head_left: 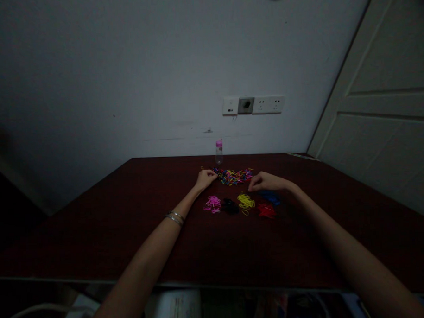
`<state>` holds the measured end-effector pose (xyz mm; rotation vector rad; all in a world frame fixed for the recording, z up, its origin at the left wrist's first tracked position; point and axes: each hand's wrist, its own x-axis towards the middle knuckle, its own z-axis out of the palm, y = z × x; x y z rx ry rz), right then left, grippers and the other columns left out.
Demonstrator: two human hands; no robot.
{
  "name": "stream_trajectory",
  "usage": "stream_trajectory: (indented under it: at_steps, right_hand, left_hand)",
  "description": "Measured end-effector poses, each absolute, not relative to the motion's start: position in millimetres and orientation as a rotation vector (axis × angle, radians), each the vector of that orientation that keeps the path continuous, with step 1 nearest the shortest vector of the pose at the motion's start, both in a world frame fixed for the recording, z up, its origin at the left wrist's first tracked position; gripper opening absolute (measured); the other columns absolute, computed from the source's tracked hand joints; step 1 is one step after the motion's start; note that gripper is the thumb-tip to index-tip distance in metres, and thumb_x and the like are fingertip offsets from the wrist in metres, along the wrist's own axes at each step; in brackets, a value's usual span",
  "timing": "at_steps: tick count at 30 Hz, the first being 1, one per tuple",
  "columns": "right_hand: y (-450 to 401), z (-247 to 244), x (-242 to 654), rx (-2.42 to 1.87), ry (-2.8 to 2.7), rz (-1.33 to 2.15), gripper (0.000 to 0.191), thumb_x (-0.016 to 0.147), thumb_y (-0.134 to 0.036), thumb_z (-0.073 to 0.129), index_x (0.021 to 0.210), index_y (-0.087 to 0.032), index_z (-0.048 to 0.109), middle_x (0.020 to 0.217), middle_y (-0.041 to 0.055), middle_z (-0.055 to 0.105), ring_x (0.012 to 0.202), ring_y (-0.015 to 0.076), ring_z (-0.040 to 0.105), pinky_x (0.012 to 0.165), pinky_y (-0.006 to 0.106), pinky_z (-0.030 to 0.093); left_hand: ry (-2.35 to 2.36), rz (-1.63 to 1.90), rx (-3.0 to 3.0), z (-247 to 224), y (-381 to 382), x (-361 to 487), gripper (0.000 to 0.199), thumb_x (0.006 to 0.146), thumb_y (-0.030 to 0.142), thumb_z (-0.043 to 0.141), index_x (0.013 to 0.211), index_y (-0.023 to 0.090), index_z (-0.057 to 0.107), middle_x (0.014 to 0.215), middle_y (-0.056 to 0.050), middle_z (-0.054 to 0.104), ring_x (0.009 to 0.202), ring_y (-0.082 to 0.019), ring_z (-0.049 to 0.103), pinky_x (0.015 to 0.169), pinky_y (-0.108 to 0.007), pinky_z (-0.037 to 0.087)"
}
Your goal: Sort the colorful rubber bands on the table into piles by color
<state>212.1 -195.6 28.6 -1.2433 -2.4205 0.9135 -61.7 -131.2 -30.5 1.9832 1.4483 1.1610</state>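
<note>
A heap of mixed coloured bands (233, 177) lies towards the back of the dark red table. At its left edge is my left hand (206, 178), fingers pinched together at the bands; what they hold is too small to tell. My right hand (263, 181) is closed just right of the heap, above the blue pile (270, 197), its fingertips pointing down and their contents hidden. Nearer to me lie separate piles: pink (212, 204), black (229, 206), yellow (246, 202) and red (267, 210).
A clear bottle with a pink cap (219, 152) stands behind the heap, by the wall. Sockets and switches (253, 105) are on the wall. A pale door (387, 106) is at the right. Various items lie below the table's front edge (237, 286).
</note>
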Motion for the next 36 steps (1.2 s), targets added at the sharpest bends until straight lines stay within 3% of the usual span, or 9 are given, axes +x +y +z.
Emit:
stream_trajectory:
  at_steps: [9, 19, 30, 36]
  right_hand:
    - [-181.8, 11.7, 232.6, -1.401, -2.237, 0.860, 0.030, 0.066, -0.037, 0.060, 0.078, -0.012, 0.072, 0.075, 0.0069, 0.070, 0.069, 0.0171, 0.061, 0.064, 0.026, 0.047]
    - [-180.4, 6.0, 235.1, -1.445, -2.189, 0.804, 0.030, 0.066, -0.037, 0.058, 0.077, -0.013, 0.071, 0.073, 0.0068, 0.070, 0.067, 0.0175, 0.061, 0.061, 0.027, 0.048]
    - [-173.1, -1.6, 241.6, -1.427, -2.195, 0.784, 0.029, 0.067, -0.036, 0.057, 0.079, -0.012, 0.071, 0.075, 0.0067, 0.070, 0.070, 0.0182, 0.061, 0.063, 0.027, 0.047]
    - [-172.5, -3.2, 242.0, -1.411, -2.193, 0.774, 0.029, 0.067, -0.036, 0.058, 0.078, -0.012, 0.070, 0.074, 0.0063, 0.069, 0.067, 0.0170, 0.060, 0.063, 0.027, 0.046]
  left_hand:
    - [1.602, 0.881, 2.299, -24.2, -140.8, -61.2, 0.020, 0.067, 0.033, 0.062, 0.078, 0.018, 0.069, 0.073, -0.006, 0.063, 0.064, -0.015, 0.054, 0.059, -0.024, 0.037]
    - [1.619, 0.869, 2.259, -22.6, -145.0, -59.3, 0.014, 0.070, 0.023, 0.058, 0.076, 0.019, 0.070, 0.077, -0.006, 0.065, 0.072, -0.018, 0.056, 0.063, -0.024, 0.038]
    - [1.412, 0.818, 2.289, 3.2, -130.2, -61.2, 0.014, 0.064, 0.018, 0.057, 0.065, 0.014, 0.070, 0.064, -0.004, 0.064, 0.059, -0.013, 0.054, 0.059, -0.022, 0.039]
    - [1.100, 0.456, 2.265, 44.5, -150.0, -58.6, 0.008, 0.056, 0.015, 0.063, 0.060, 0.013, 0.070, 0.054, -0.003, 0.062, 0.050, -0.012, 0.051, 0.051, -0.022, 0.036]
